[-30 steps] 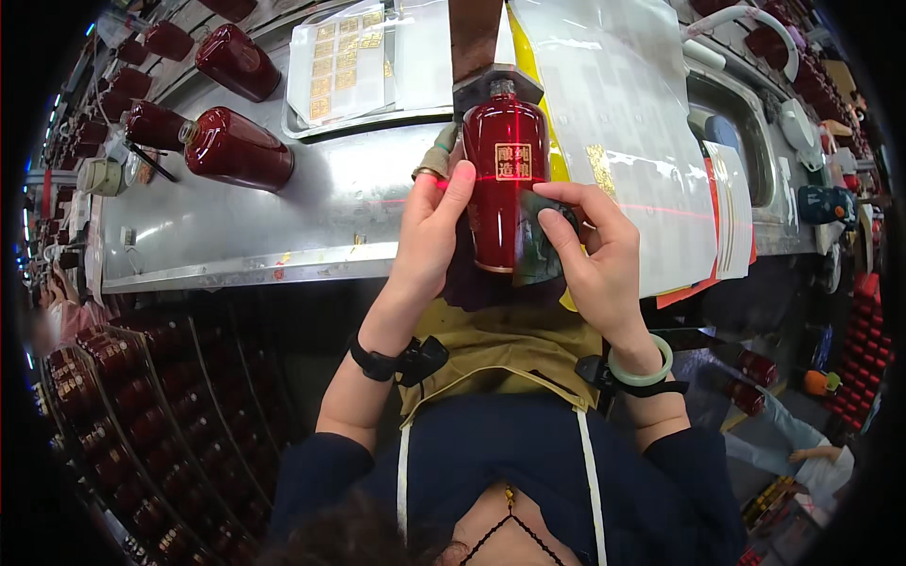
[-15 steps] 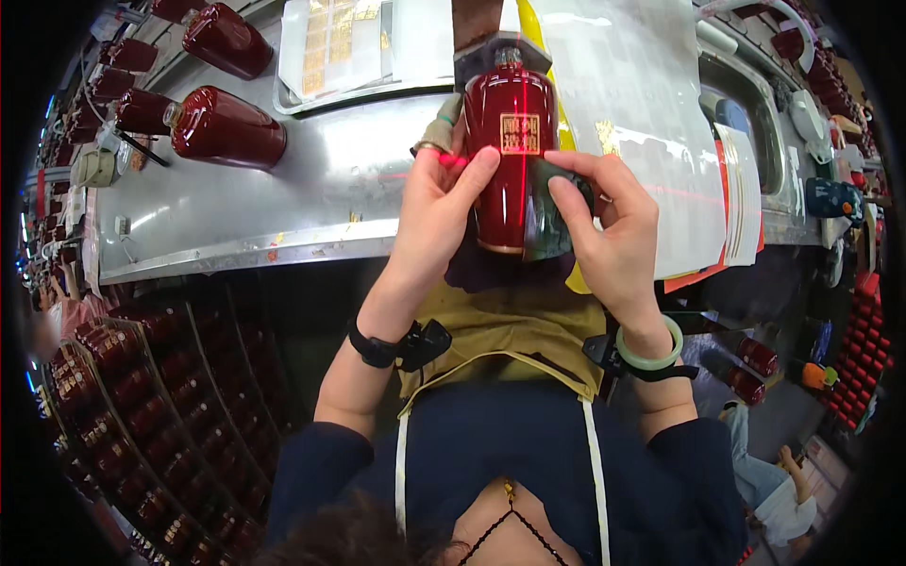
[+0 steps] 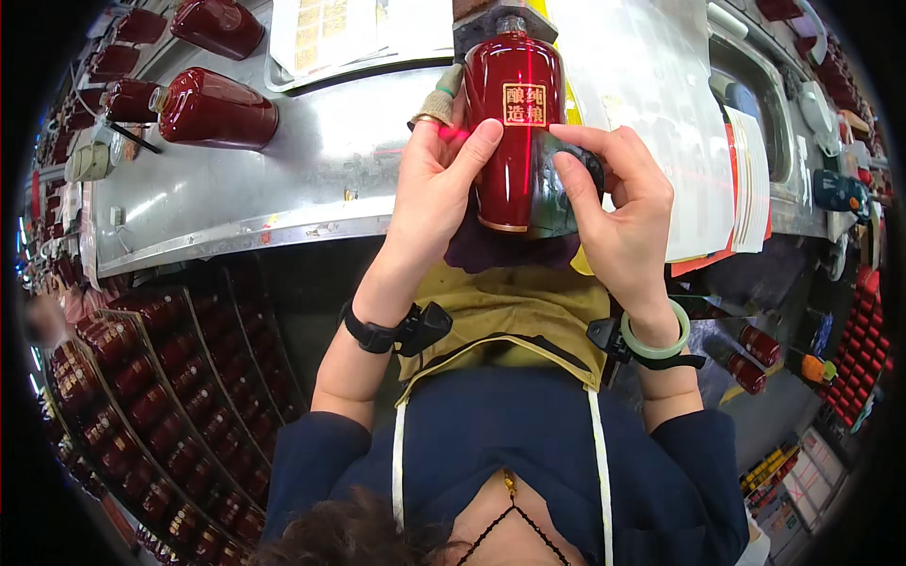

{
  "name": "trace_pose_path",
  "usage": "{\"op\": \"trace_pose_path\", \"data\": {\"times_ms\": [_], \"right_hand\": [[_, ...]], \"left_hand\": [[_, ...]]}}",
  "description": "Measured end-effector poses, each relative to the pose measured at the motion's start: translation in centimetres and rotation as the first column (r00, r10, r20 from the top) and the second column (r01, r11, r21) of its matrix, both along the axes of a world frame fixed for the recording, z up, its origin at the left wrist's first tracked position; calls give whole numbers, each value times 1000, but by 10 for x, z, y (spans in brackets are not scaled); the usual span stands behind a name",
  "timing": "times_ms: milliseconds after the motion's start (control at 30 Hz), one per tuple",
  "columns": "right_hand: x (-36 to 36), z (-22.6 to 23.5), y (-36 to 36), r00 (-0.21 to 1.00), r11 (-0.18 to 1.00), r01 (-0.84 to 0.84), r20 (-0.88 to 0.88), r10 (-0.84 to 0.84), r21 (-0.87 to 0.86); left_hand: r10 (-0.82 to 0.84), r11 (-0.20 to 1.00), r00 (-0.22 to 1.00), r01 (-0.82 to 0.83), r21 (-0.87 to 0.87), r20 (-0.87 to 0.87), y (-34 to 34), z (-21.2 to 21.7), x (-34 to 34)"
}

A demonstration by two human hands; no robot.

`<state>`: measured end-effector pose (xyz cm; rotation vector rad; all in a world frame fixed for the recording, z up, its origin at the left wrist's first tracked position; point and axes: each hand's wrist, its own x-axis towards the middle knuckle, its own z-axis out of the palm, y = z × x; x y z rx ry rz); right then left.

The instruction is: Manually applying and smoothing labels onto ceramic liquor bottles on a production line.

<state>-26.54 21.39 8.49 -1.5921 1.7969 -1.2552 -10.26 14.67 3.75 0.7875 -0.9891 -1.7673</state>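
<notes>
A glossy dark red bottle [image 3: 500, 179] lies on its back near the table's front edge, its clear neck pointing away from me. On its face sits a small square gold-and-dark label [image 3: 525, 105], crossed by a thin red light line. My left hand [image 3: 436, 174] is closed around the bottle's left side, thumb on the front; a beige knitted cover wraps some fingertips. On the lower right side rests a dark green, shiny, film-like piece [image 3: 552, 203]. My right hand [image 3: 623, 203] pinches at this piece, index fingertip close to the label's lower right corner. Its other fingers curl out of sight.
A dark holder [image 3: 469, 36] stands behind the bottle's neck. Several red bottles [image 3: 217, 108] lie at the left. A white tray with gold label sheets [image 3: 377, 57] is at the back, white sheets [image 3: 651, 123] to the right, beside a sink [image 3: 788, 141]. Racks of bottles [image 3: 179, 396] stand lower left.
The whole scene, bottle and hands included, sits slightly higher in the picture. Both hands keep nearly the same hold; the right one has shifted slightly right.
</notes>
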Motion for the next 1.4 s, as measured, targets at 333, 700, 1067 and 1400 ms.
{"op": "trace_pose_path", "data": {"times_ms": [333, 700, 1067, 1400], "right_hand": [[-8, 2, -4, 988, 999, -20, 151, 15, 35], [-26, -20, -44, 726, 936, -211, 687, -44, 283], [-22, -24, -48, 751, 938, -194, 659, -47, 288], [-22, -25, -48, 734, 942, -192, 677, -48, 276]], "left_hand": [[-2, 999, 998, 6, -51, 67, -2, 1, 1], [5, 997, 1000, -7, 78, 23, -21, 9, -5], [85, 991, 996, -88, 105, 37, -20, 13, -13], [81, 991, 996, -84, 101, 36, -21, 11, -14]]}}
